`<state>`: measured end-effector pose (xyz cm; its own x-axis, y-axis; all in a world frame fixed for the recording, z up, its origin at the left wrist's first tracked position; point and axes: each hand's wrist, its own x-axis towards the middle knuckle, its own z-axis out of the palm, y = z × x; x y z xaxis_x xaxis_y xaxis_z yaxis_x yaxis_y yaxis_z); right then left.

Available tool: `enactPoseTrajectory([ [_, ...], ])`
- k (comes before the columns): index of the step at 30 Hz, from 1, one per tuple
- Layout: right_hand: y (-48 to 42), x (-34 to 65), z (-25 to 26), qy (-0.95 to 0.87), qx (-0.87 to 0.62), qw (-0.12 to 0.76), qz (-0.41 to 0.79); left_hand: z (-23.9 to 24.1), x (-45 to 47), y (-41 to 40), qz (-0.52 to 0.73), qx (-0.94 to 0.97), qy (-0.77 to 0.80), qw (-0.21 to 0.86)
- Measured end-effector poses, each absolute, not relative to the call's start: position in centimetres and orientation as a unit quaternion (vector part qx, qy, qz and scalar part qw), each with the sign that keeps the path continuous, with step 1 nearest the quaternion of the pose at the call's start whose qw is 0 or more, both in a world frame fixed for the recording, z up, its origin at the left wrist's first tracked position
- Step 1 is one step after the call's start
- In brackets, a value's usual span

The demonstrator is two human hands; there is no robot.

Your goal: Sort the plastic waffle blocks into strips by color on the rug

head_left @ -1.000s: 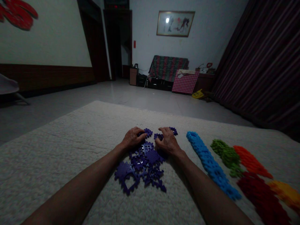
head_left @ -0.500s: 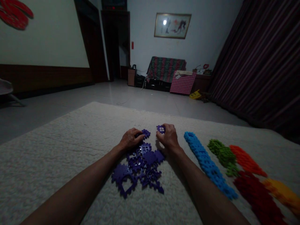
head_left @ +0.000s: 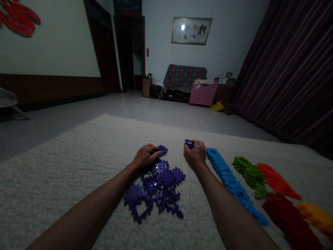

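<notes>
A loose pile of purple interlocking plastic tiles [head_left: 156, 189] lies on the cream rug [head_left: 65, 177] in front of me. My left hand [head_left: 144, 156] rests on the far end of the pile, its fingers pinched on one purple tile [head_left: 163, 150]. My right hand [head_left: 195, 152] is curled around another small purple tile [head_left: 188, 143], held just above the rug beside the near end of a long blue row of tiles [head_left: 230, 180].
To the right of the blue row lie rows of green tiles [head_left: 248, 175], orange tiles [head_left: 275, 180], dark red tiles [head_left: 291, 220] and yellow tiles [head_left: 316, 215]. Beyond the rug are bare floor, a covered bench [head_left: 184, 78] and a striped curtain [head_left: 293, 69].
My right hand lifted a purple tile from the pile and carried it to the right, towards the blue row. My left hand stayed on the pile.
</notes>
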<state>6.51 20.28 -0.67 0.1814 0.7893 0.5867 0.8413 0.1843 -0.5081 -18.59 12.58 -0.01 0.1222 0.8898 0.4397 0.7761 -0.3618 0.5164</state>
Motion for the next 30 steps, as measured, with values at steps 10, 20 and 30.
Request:
enactPoseTrajectory([
  [10, 19.3, 6.1, 0.2, -0.653, -0.604, 0.456, -0.028, 0.3, -18.5, 12.5, 0.354, 0.738, 0.567, 0.094],
  [20, 17.4, 2.7, -0.2, -0.852, -0.347, 0.365, 0.141, 1.2, -18.5, 12.1, 0.336, 0.767, 0.526, 0.148],
  [30, 16.9, 2.6, -0.1, -0.861, -0.340, 0.355, 0.132, 1.0, -18.6, 12.2, 0.342, 0.773, 0.508, 0.166],
])
